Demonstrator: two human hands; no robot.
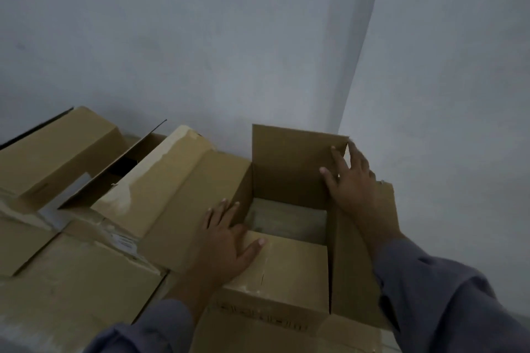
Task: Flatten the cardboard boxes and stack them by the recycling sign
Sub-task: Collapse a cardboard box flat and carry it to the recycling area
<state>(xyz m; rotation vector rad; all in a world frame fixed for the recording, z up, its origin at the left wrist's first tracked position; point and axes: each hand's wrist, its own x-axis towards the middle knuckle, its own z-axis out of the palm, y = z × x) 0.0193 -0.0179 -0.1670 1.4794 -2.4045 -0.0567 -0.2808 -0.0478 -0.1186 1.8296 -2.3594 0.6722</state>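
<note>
Working on the open cardboard box (286,261), which sits in the corner where the two grey walls (200,37) meet, its flaps still raised and its bottom panel visible inside. Left hand (226,241) lies flat with fingers spread across the left flap and near flap at their shared corner. Right hand (347,180) presses spread, straight fingers on the upright far flap (289,157), thumb side hooked over its right edge.

Judgement: box not yet collapsed. To do this well, push opposite corners toward each other so the walls fold along existing creases; the bottom probably needs opening first, else the panels buckle.

More cardboard boxes (57,152), some open, some lying flat (71,281), sit just beside it on the left.

Not visible: no recycling sign in view. Printing on the near wall is blurred, unreadable. Whether the bottom is taped cannot be told. Lower frame cuts off both sleeves.
</note>
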